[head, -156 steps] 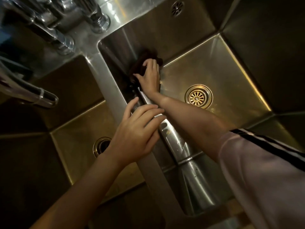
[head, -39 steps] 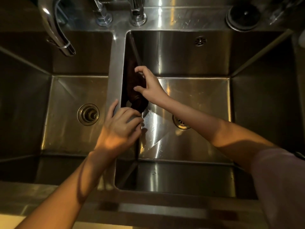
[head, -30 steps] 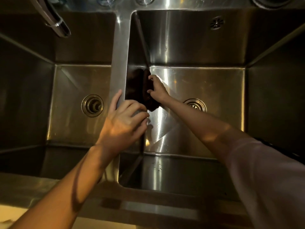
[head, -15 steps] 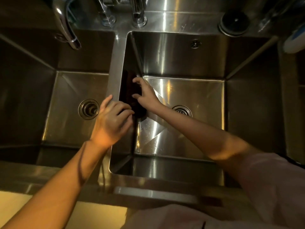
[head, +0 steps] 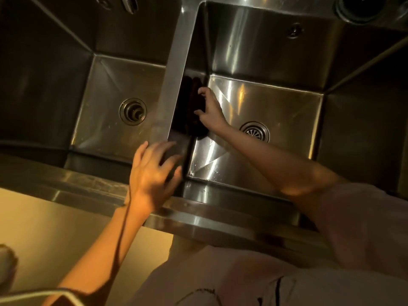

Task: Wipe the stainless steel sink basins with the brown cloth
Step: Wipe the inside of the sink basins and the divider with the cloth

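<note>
Two stainless steel basins lie below me, the left basin [head: 110, 89] and the right basin [head: 276, 100], split by a steel divider [head: 174, 69]. The dark brown cloth [head: 193, 111] is pressed flat against the right basin's left wall, under the divider. My right hand [head: 209, 111] holds it there with fingers spread over it. My left hand [head: 152, 171] rests on the near end of the divider by the front rim, fingers apart and holding nothing.
Each basin has a round drain: the left drain [head: 133, 111] and the right drain [head: 255, 131]. A faucet spout tip [head: 129, 3] hangs over the left basin. An overflow hole [head: 294, 30] sits in the right basin's back wall. The front rim [head: 220, 219] runs across below.
My left hand has slid toward me along the divider to the front rim. My right hand keeps the cloth on the divider wall. The view has tilted down toward my body.
</note>
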Demonstrator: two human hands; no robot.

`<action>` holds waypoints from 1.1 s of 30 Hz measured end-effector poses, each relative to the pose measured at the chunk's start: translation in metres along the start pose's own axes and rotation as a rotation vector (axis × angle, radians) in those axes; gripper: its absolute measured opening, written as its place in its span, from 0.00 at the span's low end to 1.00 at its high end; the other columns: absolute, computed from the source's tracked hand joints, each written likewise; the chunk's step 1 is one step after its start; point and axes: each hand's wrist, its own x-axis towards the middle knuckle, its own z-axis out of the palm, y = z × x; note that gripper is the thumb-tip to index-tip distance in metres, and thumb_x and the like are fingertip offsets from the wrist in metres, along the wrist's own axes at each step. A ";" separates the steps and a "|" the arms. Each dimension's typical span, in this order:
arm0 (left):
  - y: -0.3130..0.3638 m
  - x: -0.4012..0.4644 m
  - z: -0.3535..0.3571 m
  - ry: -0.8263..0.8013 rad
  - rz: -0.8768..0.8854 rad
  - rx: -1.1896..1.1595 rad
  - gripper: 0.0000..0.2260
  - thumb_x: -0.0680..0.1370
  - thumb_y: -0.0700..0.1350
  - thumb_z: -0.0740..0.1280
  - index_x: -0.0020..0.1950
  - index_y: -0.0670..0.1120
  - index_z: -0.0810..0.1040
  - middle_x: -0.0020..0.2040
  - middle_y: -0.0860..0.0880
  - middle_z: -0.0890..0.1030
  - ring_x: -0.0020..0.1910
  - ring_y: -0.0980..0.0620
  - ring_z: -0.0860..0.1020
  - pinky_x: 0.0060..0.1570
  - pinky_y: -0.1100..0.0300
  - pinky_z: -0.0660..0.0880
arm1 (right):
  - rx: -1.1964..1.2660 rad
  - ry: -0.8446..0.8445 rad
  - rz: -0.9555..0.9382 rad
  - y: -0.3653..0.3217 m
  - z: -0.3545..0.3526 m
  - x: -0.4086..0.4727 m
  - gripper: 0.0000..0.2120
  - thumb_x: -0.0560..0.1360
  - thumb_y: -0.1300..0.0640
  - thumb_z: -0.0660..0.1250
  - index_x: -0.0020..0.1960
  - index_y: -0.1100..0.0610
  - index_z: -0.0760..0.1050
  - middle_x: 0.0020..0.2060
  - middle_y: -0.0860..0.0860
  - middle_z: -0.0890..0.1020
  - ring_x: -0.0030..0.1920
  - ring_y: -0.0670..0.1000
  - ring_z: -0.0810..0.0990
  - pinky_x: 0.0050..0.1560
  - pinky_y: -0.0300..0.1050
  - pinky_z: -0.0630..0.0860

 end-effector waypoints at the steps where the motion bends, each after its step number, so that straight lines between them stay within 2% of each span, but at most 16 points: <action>1: -0.001 -0.004 0.002 0.002 0.009 -0.001 0.13 0.75 0.47 0.64 0.53 0.42 0.82 0.62 0.40 0.77 0.64 0.40 0.73 0.67 0.40 0.63 | -0.035 0.001 0.033 0.010 0.005 0.005 0.25 0.68 0.70 0.67 0.64 0.61 0.66 0.61 0.57 0.71 0.63 0.54 0.71 0.63 0.43 0.68; 5: 0.000 -0.008 0.009 0.008 0.003 -0.013 0.15 0.76 0.48 0.63 0.57 0.43 0.81 0.67 0.41 0.74 0.69 0.43 0.69 0.70 0.39 0.60 | -0.114 -0.019 0.173 0.041 0.021 0.022 0.25 0.68 0.68 0.65 0.63 0.57 0.65 0.63 0.53 0.71 0.63 0.54 0.71 0.64 0.50 0.70; 9: -0.003 -0.012 0.013 0.025 0.002 -0.019 0.16 0.77 0.49 0.62 0.59 0.43 0.80 0.69 0.41 0.71 0.72 0.44 0.66 0.70 0.37 0.58 | -0.081 -0.028 0.239 0.058 0.027 0.029 0.25 0.67 0.69 0.62 0.62 0.55 0.65 0.61 0.55 0.72 0.60 0.56 0.72 0.58 0.43 0.69; 13: -0.004 -0.014 0.014 0.040 0.008 -0.014 0.16 0.77 0.49 0.62 0.59 0.43 0.80 0.70 0.41 0.71 0.72 0.44 0.65 0.70 0.37 0.59 | -0.064 -0.083 0.287 0.062 0.022 0.036 0.25 0.68 0.69 0.63 0.62 0.55 0.65 0.60 0.56 0.72 0.59 0.57 0.74 0.60 0.51 0.73; 16: -0.002 -0.013 0.015 0.063 0.002 -0.044 0.16 0.77 0.48 0.63 0.59 0.42 0.80 0.70 0.41 0.71 0.72 0.44 0.65 0.70 0.37 0.59 | -0.057 -0.076 0.295 0.056 0.016 0.034 0.23 0.69 0.67 0.66 0.61 0.52 0.67 0.60 0.53 0.74 0.60 0.55 0.75 0.61 0.49 0.72; 18: -0.002 -0.014 0.016 0.073 -0.004 -0.070 0.15 0.76 0.47 0.63 0.59 0.42 0.80 0.70 0.41 0.71 0.72 0.44 0.65 0.69 0.36 0.59 | -0.064 -0.053 0.269 0.047 0.012 0.029 0.23 0.69 0.66 0.69 0.61 0.52 0.69 0.60 0.50 0.75 0.61 0.52 0.74 0.61 0.47 0.72; 21: -0.003 -0.013 0.016 0.063 -0.013 -0.087 0.15 0.76 0.47 0.63 0.58 0.42 0.80 0.69 0.41 0.71 0.72 0.44 0.65 0.70 0.36 0.58 | -0.038 -0.025 0.114 0.026 0.003 0.013 0.23 0.68 0.66 0.71 0.60 0.55 0.70 0.58 0.50 0.75 0.60 0.51 0.73 0.63 0.50 0.71; 25: 0.000 -0.013 0.011 0.051 -0.014 -0.096 0.15 0.77 0.47 0.62 0.58 0.42 0.81 0.69 0.41 0.72 0.72 0.44 0.65 0.69 0.36 0.59 | 0.087 0.004 -0.059 -0.017 -0.012 -0.019 0.23 0.67 0.66 0.72 0.58 0.55 0.70 0.56 0.49 0.75 0.58 0.48 0.73 0.62 0.44 0.70; 30: 0.003 -0.014 0.000 0.013 -0.027 -0.018 0.16 0.77 0.48 0.60 0.59 0.43 0.80 0.69 0.41 0.72 0.72 0.45 0.65 0.71 0.39 0.57 | 0.132 -0.025 -0.169 -0.056 -0.024 -0.056 0.23 0.67 0.65 0.72 0.59 0.56 0.70 0.57 0.50 0.75 0.59 0.50 0.74 0.64 0.41 0.68; 33: 0.003 -0.017 -0.002 0.033 -0.052 0.004 0.15 0.78 0.46 0.60 0.59 0.42 0.80 0.67 0.41 0.74 0.71 0.44 0.68 0.71 0.40 0.58 | 0.115 -0.049 -0.149 -0.054 -0.020 -0.061 0.23 0.68 0.66 0.72 0.59 0.58 0.69 0.56 0.49 0.73 0.59 0.50 0.73 0.63 0.43 0.69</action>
